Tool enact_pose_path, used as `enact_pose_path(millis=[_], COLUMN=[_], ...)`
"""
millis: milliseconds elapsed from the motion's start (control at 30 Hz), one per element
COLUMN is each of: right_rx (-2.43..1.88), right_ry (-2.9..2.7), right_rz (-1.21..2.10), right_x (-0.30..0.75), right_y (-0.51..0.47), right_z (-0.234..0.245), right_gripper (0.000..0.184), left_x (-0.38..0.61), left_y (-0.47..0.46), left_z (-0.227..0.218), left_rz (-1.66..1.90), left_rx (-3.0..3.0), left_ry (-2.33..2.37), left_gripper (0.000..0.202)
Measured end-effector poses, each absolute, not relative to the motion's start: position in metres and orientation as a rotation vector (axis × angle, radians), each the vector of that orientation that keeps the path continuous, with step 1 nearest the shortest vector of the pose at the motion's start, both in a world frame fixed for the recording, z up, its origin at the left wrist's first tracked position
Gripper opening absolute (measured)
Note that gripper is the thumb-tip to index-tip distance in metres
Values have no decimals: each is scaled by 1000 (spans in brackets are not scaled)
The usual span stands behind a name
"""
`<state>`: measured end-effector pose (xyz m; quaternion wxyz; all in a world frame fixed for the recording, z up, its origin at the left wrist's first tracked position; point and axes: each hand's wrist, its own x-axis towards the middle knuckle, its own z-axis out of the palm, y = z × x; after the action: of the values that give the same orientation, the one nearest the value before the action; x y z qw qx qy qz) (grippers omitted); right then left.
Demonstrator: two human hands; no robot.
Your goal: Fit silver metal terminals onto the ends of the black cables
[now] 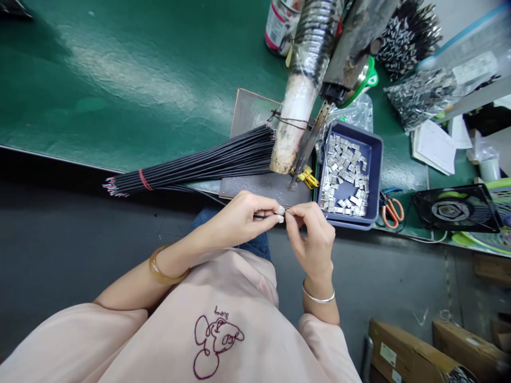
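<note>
My left hand [243, 218] pinches the end of a thin black cable just in front of the bench edge. My right hand [311, 234] meets it fingertip to fingertip, pinching a small metal connector piece at the cable's tip. A bundle of black cables [199, 167] tied with a red band lies on the green bench [120, 80], to the left of my hands. A blue tray [375, 159] holding several small metal connectors sits just right of my hands.
A taped machine arm [299, 106] hangs over a dark plate [263, 186] above my hands. Orange-handled scissors [391, 210] and a small fan [455, 207] lie to the right. Bags of parts [423, 96] and a bottle [279, 24] stand farther back. Cardboard boxes [415, 354] sit on the floor.
</note>
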<state>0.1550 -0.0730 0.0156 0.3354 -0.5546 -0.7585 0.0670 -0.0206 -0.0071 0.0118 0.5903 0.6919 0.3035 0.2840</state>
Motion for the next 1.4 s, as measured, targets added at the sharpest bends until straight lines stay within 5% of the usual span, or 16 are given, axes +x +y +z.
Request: enact_pose_path(millis=[233,567,833,1033,1400], right_rx=[-1492,-1470,-1473,-1444,-1435], right_ry=[-1624,-1286,-1341,-1617,-1689], right_rz=[139,654,473,26,59], right_x=[161,152,145,151,151], right_y=[-76,-66,-64,-62,-51], right_z=[19,11,0,-5,3], right_gripper=[14,10,4,14,11], left_x=[-19,-17,-17,-9,-3], left_y=[-7,-2,2,-6,-2], left_z=[7,10,10,8,7], left_rz=[679,685,646,776,875], left_rx=[1564,1464,1270,1408,1344], left_ry=[770,698,675,866,862], left_gripper=[18,26,19,18,17])
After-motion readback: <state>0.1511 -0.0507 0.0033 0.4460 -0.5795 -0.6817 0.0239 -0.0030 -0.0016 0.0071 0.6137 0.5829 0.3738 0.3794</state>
